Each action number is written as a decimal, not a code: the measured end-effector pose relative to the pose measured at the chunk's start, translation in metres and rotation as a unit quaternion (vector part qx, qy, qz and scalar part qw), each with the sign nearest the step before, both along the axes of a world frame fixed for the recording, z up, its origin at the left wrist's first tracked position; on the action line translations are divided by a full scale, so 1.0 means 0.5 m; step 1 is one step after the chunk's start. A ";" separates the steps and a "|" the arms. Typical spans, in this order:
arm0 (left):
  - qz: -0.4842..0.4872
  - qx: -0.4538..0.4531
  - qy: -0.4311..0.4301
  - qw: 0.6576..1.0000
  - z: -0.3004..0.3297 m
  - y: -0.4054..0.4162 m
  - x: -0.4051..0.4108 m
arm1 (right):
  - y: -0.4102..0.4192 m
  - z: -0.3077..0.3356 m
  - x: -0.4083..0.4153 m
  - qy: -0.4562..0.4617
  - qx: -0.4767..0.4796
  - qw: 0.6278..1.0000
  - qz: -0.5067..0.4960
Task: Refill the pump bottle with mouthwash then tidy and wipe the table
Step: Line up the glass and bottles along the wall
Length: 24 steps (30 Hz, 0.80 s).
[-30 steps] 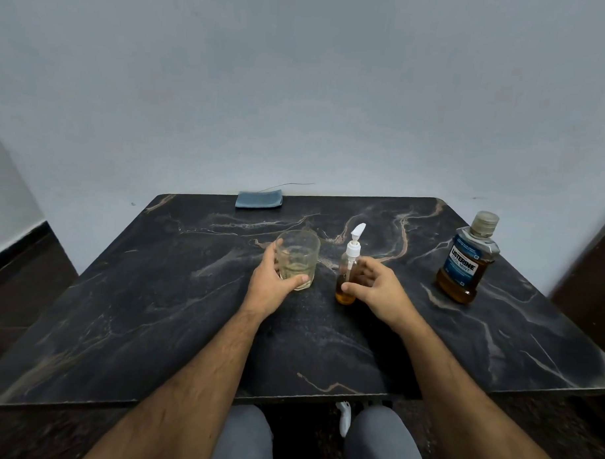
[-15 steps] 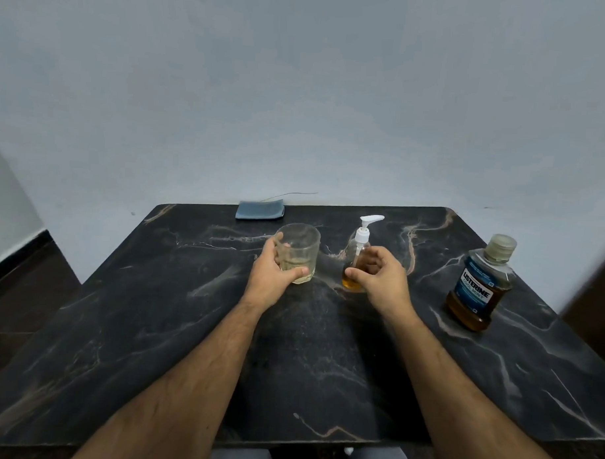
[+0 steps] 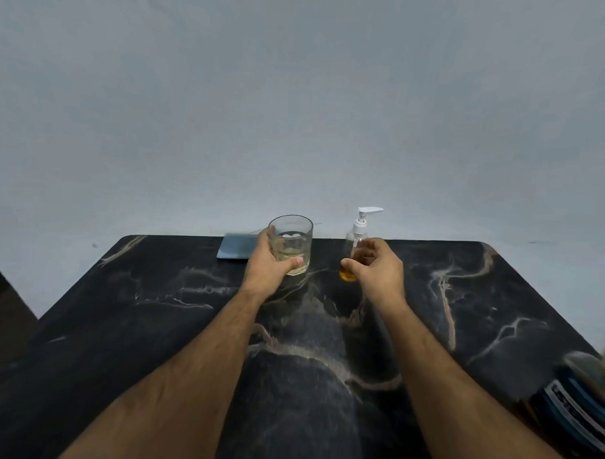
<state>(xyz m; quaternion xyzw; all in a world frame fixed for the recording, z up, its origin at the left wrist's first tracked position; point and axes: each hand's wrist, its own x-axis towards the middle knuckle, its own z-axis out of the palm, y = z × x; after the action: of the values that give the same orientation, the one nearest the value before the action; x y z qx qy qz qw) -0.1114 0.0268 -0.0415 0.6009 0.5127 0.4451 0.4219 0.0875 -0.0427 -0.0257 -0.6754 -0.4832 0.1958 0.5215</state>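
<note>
- We see our left hand (image 3: 270, 267) wrapped around a clear glass tumbler (image 3: 291, 243), thumb across its near side and fingers curled round the left wall; a shallow layer of pale yellowish liquid sits in the bottom.
- Our right hand (image 3: 375, 269) grips the small clear pump bottle (image 3: 353, 251) — thumb and fingers pinched on its lower body. The bottle stands upright, white pump head on top with the spout pointing right, and holds amber liquid only at the very bottom; the rest of it looks empty.
- Tumbler and pump bottle are side by side near the far edge of the dark marbled table (image 3: 462, 320), close but not touching. We cannot tell whether either is resting on the surface or lifted just off it.
- The mouthwash bottle (image 3: 579, 404) is at the lower right edge of the view, blurred, its blue-and-white label facing us; its contents cannot be made out.
- A folded blue-grey cloth (image 3: 235, 246) lies flat at the far edge, just left of the tumbler and partly behind our left hand.
</note>
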 end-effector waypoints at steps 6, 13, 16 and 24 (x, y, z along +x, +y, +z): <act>0.019 0.007 0.007 1.000 -0.034 0.099 0.054 | 0.121 -0.015 0.013 -0.022 -0.010 1.000 -0.008; 0.044 0.026 0.021 0.998 -0.054 0.156 0.101 | 0.193 -0.029 0.042 -0.040 -0.018 0.999 -0.024; 0.051 0.027 0.026 0.998 -0.063 0.165 0.104 | 0.212 -0.029 0.047 -0.043 -0.021 0.998 -0.027; 0.053 0.035 0.017 0.998 -0.067 0.167 0.110 | 0.230 -0.033 0.047 -0.051 -0.032 0.998 -0.027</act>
<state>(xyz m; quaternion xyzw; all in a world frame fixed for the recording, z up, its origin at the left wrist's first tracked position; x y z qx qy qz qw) -0.0563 0.1101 -0.0751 0.5946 0.5351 0.4743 0.3676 0.1110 0.0723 -0.0420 -0.7137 -0.4842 0.1621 0.4796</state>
